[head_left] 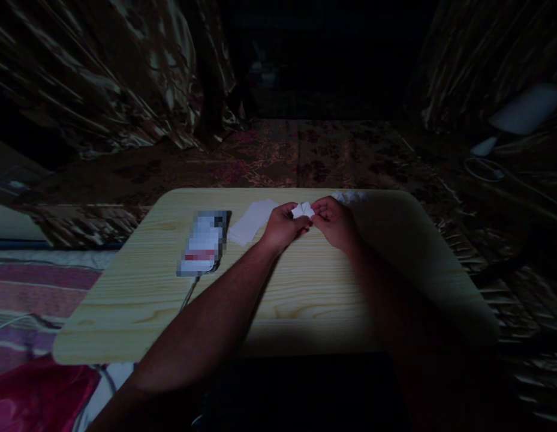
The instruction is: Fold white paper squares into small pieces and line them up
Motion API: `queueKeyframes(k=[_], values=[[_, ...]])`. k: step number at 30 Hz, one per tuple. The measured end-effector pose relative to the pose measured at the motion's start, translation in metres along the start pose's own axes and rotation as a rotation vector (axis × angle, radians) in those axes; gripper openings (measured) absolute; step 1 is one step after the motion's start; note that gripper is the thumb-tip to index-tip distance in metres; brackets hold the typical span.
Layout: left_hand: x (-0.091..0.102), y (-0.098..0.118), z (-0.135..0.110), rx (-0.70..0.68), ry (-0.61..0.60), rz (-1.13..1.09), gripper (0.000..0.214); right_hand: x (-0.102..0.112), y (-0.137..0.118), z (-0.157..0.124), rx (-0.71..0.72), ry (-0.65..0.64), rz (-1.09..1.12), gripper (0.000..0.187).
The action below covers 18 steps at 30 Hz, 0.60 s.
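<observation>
Between my two hands is a small piece of folded white paper (302,210), creased into several flaps. My left hand (284,227) pinches its left side with thumb and fingers. On the right, my right hand (334,219) has its fingertips closed on the paper's other edge. Both hands are over the far half of the wooden table (314,306). Just left of my left hand lie flat white paper sheets (251,222). Behind my right hand, a row of small folded white paper pieces (355,196) sits near the table's far edge, partly covered by that hand.
A blurred-out, phone-like device (201,243) with a cable (188,294) lies at the table's left. Beyond the table is a patterned cloth surface (269,153) with curtains (138,72) behind. A white lamp (525,111) stands at the far right. Striped bedding (39,288) is at the left.
</observation>
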<state>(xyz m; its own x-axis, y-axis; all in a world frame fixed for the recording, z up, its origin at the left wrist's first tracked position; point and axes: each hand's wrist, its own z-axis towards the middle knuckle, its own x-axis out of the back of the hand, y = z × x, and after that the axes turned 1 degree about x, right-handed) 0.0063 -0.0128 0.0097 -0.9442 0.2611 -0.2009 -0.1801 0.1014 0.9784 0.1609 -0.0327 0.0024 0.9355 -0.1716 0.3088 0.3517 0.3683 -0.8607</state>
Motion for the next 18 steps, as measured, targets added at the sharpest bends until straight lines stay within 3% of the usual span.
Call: queueKeyframes(k=[10, 18], values=[[0.0009, -0.0012, 0.0, -0.019, 0.006, 0.08, 0.027, -0.0025, 0.0042, 0.0001, 0.005, 0.032, 0.027, 0.015], [0.0015, 0.0007, 0.0014, -0.012, 0.034, -0.026, 0.032, -0.0015, 0.005, 0.0009, -0.009, 0.002, 0.094, 0.028]])
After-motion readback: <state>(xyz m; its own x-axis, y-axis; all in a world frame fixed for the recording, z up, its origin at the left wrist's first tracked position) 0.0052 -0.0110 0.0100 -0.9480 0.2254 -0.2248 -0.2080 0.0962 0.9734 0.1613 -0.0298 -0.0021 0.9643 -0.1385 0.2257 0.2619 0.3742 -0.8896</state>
